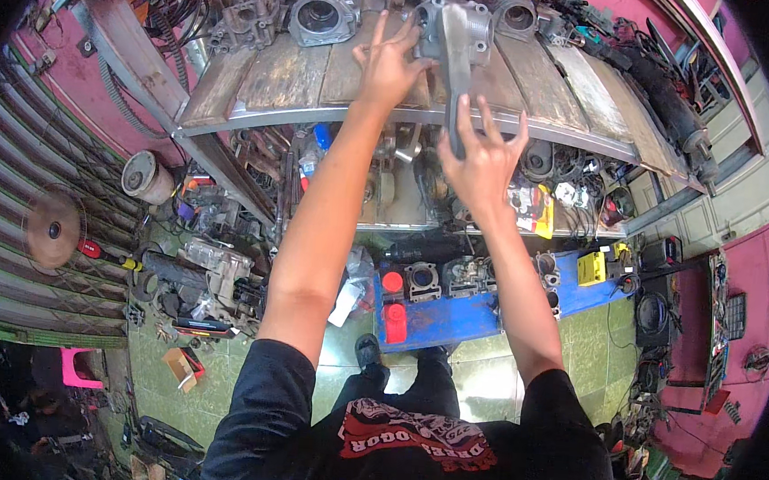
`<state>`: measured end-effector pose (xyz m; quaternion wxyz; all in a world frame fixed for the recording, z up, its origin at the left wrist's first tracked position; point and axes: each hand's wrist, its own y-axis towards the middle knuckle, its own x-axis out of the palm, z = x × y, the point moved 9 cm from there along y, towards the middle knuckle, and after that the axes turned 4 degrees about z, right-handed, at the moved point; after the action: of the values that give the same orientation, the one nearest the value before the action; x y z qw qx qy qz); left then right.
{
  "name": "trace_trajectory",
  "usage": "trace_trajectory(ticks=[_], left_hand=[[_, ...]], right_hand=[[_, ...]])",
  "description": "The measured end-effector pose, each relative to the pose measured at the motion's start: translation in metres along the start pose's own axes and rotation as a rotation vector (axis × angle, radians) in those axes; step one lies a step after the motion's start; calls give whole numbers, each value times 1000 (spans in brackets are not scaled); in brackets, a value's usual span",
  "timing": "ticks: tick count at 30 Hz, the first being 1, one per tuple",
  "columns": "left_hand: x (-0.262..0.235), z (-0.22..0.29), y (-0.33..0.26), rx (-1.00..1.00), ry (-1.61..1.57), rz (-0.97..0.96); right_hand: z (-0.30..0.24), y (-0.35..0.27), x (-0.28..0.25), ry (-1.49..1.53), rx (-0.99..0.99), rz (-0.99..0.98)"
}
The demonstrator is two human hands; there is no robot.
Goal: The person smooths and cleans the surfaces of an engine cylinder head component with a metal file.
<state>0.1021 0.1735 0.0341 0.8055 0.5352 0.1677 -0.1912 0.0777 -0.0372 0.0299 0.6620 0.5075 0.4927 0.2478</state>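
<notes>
My left hand (pixel 388 66) is open at the wooden shelf (pixel 351 82), fingers spread, its fingertips close to a grey metal engine part. My right hand (pixel 483 162) has the narrow lower end of a long grey bar (pixel 456 67) between thumb and forefinger, its other fingers stretched apart. The bar stands up in front of a silver engine casting (pixel 479 34) and partly hides it; its wider top looks smeared by motion. Left of my left hand sits a cylinder-shaped casting with a round bore (pixel 323 14).
More engine parts (pixel 248 21) line the shelf. Its metal front edge (pixel 322 117) bends across the view, with cluttered parts beneath. Below is a blue bench (pixel 450 325) with red bottles (pixel 394 323) and engine parts. Engine pieces (pixel 213 273) crowd the left floor.
</notes>
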Motion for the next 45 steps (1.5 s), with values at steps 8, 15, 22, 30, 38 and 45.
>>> trace_trajectory(ticks=[8, 15, 22, 30, 38, 45], left_hand=[[7, 6, 0, -26, -1, -46], [3, 1, 1, -38, 9, -24], [0, -2, -2, -21, 26, -19], [8, 8, 0, -18, 28, -20], [3, 1, -2, -48, 13, -18], [2, -7, -3, -75, 3, 3]], right_hand=[[5, 50, 10, -96, 19, -44], [-1, 39, -20, 8, 41, 76], [-5, -10, -8, 46, 107, -128], [13, 53, -4, -91, 130, -95], [5, 27, -17, 35, 138, -92], [4, -4, -4, 79, 59, -72]])
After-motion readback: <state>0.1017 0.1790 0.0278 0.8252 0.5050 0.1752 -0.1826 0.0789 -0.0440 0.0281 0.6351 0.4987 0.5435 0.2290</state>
